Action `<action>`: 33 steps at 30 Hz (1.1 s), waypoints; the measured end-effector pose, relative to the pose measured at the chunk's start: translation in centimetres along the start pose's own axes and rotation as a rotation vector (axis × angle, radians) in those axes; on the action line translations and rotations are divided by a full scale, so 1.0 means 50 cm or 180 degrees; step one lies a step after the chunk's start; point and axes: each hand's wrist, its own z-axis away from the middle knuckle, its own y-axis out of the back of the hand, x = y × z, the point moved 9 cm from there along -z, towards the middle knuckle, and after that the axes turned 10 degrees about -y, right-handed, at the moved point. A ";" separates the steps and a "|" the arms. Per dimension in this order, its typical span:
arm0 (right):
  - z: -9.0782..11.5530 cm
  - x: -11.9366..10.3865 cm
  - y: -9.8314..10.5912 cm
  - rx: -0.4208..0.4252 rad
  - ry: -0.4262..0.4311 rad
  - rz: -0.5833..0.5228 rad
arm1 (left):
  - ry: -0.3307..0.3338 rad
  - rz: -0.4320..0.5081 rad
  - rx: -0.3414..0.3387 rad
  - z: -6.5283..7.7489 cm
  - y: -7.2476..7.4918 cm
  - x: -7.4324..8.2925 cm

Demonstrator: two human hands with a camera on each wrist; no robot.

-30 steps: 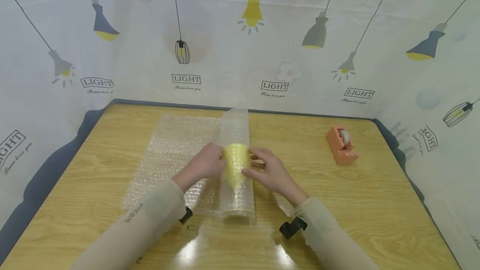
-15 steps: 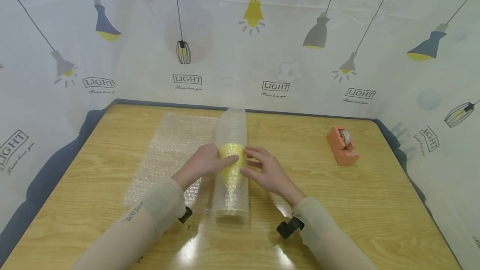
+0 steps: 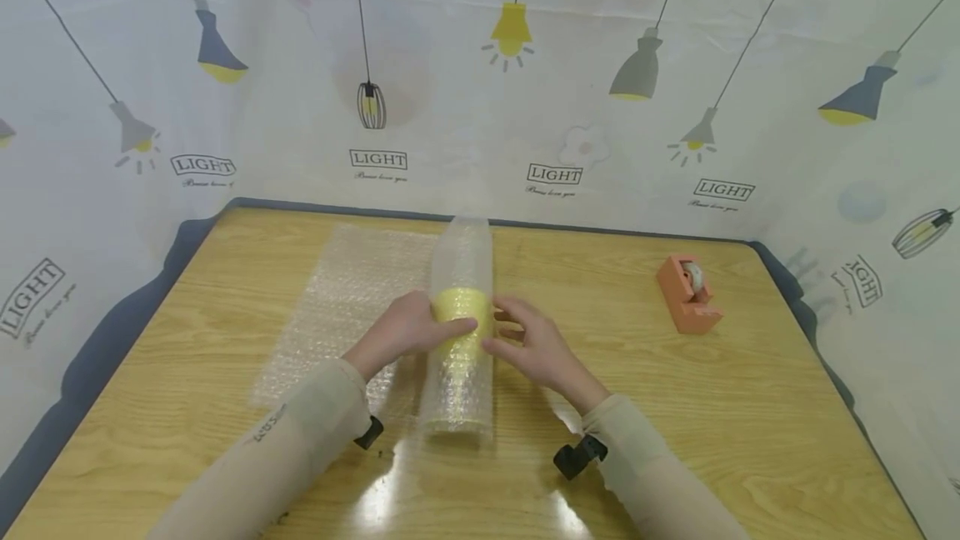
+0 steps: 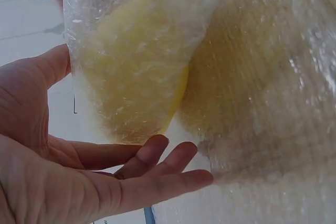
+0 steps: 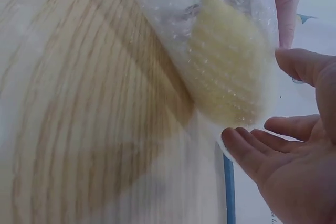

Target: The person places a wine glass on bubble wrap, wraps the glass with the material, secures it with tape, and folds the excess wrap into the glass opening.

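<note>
A yellow goblet (image 3: 459, 305) lies on its side, rolled inside clear bubble wrap (image 3: 461, 252). Its bowl faces away and its foot faces me; the wrap extends beyond the bowl. My left hand (image 3: 405, 325) holds the left side of the roll, thumb across the top. On the right side, my right hand (image 3: 536, 344) holds the roll lightly between thumb and fingertips. The left wrist view shows the goblet's bowl (image 4: 126, 72) blurred behind the wrap, with fingers by its rim. In the right wrist view, fingertips (image 5: 236, 140) are at the roll's edge.
The unrolled part of the bubble wrap (image 3: 341, 298) lies flat to the left of the roll. An orange tape dispenser (image 3: 690, 298) with a roll of tape stands at the right on the wooden table (image 3: 750, 440). A lamp-printed cloth (image 3: 450, 48) surrounds the table's back and sides.
The wrapped goblet has rolled slightly left onto the flat wrap. My left thumb has come over the top of the roll, and my right hand has followed slightly left.
</note>
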 end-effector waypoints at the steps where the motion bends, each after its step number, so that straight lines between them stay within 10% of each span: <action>1: 0.000 0.007 -0.001 -0.0034 -0.0076 0.0057 | 0.0035 0.0017 -0.0003 0.000 0.000 -0.003; 8: 0.000 0.044 -0.007 -0.0221 -0.0338 0.0602 | 0.0139 -0.0032 -0.0031 -0.001 0.000 -0.019; 33: -0.002 0.044 -0.009 -0.0304 -0.0332 0.0646 | -0.0053 -0.0223 -0.0067 -0.003 0.000 -0.019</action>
